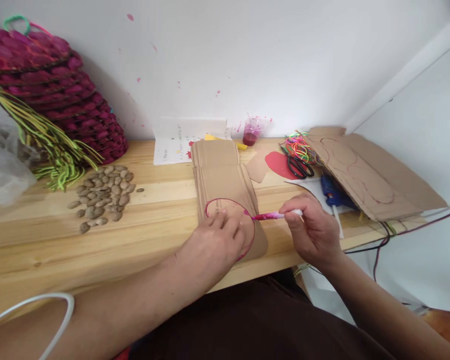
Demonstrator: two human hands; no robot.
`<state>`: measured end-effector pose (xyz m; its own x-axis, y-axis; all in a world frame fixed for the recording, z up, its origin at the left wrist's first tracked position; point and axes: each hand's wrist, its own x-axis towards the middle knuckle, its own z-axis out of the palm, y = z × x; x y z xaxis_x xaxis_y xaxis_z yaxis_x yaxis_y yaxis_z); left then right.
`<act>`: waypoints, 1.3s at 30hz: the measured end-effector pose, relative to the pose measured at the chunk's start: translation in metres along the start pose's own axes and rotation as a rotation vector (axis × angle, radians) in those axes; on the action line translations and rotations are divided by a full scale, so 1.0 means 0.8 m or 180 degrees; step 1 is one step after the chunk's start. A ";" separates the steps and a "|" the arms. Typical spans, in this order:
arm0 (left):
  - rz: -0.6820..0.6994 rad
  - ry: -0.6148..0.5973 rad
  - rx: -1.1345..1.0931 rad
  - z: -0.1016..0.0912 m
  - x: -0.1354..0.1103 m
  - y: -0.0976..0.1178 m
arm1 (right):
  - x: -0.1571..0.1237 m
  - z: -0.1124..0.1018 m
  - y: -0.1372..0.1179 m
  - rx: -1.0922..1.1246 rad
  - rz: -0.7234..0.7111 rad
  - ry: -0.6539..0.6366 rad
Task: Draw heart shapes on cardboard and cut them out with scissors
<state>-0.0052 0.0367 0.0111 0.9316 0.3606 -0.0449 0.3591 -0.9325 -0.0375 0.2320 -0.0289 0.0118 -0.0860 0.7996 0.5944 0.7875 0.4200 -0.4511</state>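
My left hand (215, 240) lies flat with fingers spread on a round cardboard disc (225, 207) that has a pink-painted rim. The disc rests on a strip of folded brown cardboard (221, 170) on the wooden table (153, 235). My right hand (313, 227) pinches a white-handled brush (275, 216) smeared with pink paint. Its tip touches the disc's right edge.
A pile of brown seeds (105, 192) lies at left, beside a magenta scaled object with green strands (56, 95). At the back stand a cup of pink paint (252, 132) and a paper sheet (172, 142). Scissors (298, 167), coloured bands (300, 145), a blue glue gun (332, 192) and flat cardboard (367, 172) lie right.
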 end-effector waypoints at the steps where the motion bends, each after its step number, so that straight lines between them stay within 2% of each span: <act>1: 0.0011 0.0007 0.0007 -0.001 0.000 0.000 | -0.002 0.000 -0.001 -0.0004 -0.0050 0.0001; 7: -0.0028 -0.0096 -0.0010 -0.005 0.002 0.000 | -0.002 -0.003 -0.010 -0.0139 -0.0332 -0.0154; 15: -0.0057 -0.0006 -0.0084 -0.002 0.001 0.000 | 0.002 -0.009 -0.020 -0.0130 -0.0366 -0.0267; 20: -0.0029 -0.0078 -0.0126 -0.003 0.000 -0.001 | 0.001 -0.006 -0.017 0.0202 0.0158 -0.0201; 23: -0.0009 -0.0062 -0.0095 -0.003 0.001 -0.001 | 0.005 -0.006 -0.016 0.0247 0.0312 -0.0292; 28: 0.0034 0.0100 0.0008 0.003 0.000 0.000 | 0.033 -0.001 -0.007 0.0287 0.0432 -0.0576; 33: 0.0050 0.0417 0.0112 0.016 -0.002 -0.001 | 0.077 0.018 0.009 0.0399 0.0756 -0.1174; 39: 0.0054 0.0511 0.0067 0.022 -0.001 -0.001 | 0.108 0.038 0.023 0.0504 0.0624 -0.1397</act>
<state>-0.0075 0.0374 -0.0062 0.9351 0.3355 0.1144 0.3435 -0.9373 -0.0591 0.2205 0.0608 0.0350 -0.2210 0.9607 0.1678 0.7152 0.2767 -0.6418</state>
